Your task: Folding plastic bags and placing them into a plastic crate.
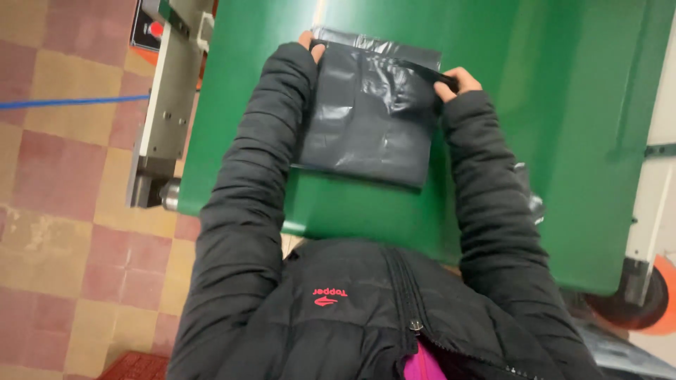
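Observation:
A stack of flat black plastic bags (pixel 366 119) lies on a green conveyor belt (pixel 549 105) in front of me. My left hand (pixel 312 46) grips the stack's far left corner, mostly hidden by my black puffer sleeve. Pinched between the fingers of my right hand (pixel 456 81) is a fold of black plastic at the far right corner, lifted slightly off the stack. Both my arms reach forward over the belt.
A grey metal machine frame (pixel 165 105) with a roller end runs along the belt's left side. The floor (pixel 63 211) is red and yellow tiled, with a blue line across it. A red crate (pixel 137 367) sits at bottom left; an orange wheel (pixel 644 299) at right.

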